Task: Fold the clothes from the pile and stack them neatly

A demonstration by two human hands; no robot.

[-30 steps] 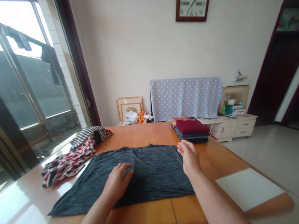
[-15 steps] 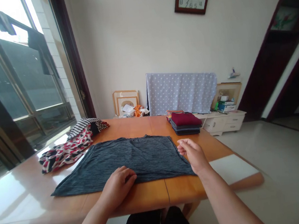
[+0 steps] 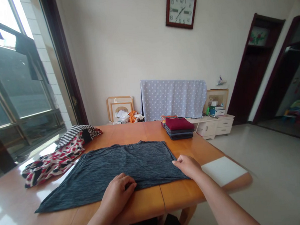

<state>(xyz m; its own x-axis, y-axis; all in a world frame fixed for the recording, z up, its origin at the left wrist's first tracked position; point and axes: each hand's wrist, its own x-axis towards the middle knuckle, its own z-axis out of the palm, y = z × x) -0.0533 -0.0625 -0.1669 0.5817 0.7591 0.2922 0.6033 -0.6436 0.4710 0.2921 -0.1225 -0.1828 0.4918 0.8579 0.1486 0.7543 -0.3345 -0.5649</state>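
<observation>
A dark blue-grey heathered garment (image 3: 123, 165) lies spread on the wooden table (image 3: 138, 204), its left corner stretched to a point and a few wrinkles near the far edge. My left hand (image 3: 118, 192) rests over its near edge with fingers curled and thumb bent in, closed on the cloth there. At the garment's right side, my right hand (image 3: 187, 165) has thumb and forefinger pinched together at the edge. What lies under the curled fingers of both hands is partly hidden.
A folded stack of clothes (image 3: 180, 128) with a maroon piece on top stands at the far right. Patterned clothes (image 3: 55, 160) and a striped piece (image 3: 72, 135) lie in a heap at left. A white sheet (image 3: 224, 171) lies by the right corner.
My right hand has come down and inward to the garment's right edge. The fingers of my left hand have curled at the near edge. The camera view has shifted.
</observation>
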